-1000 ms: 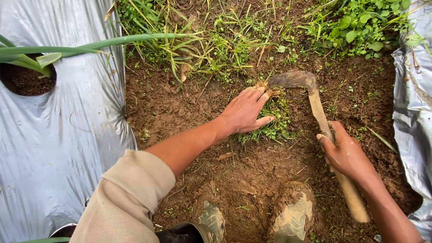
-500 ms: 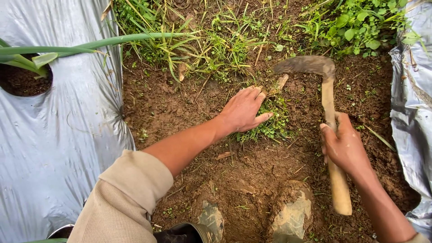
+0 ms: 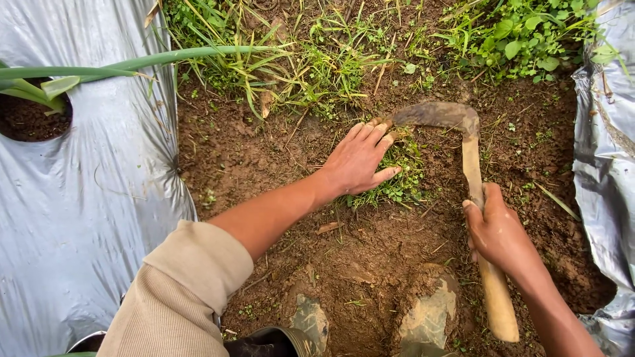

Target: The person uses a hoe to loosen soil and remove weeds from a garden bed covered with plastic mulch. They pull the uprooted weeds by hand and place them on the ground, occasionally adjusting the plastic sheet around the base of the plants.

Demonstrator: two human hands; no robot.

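The sickle (image 3: 463, 152), lifted clear half a second ago, has come back down, its muddy curved blade now biting the soil just beyond the left hand (image 3: 357, 162), so another cut is under way. That hand lies flat and open on a low green weed clump (image 3: 400, 178); the right hand (image 3: 499, 231) is wrapped tight around the wooden handle.

I see soft, even daylight, with no hard shadows on the soil (image 3: 370, 264). The silver sheet (image 3: 79, 218) throws back a pale glare on my left. Focus is sharp across the middle; the edges bend slightly from the wide lens.
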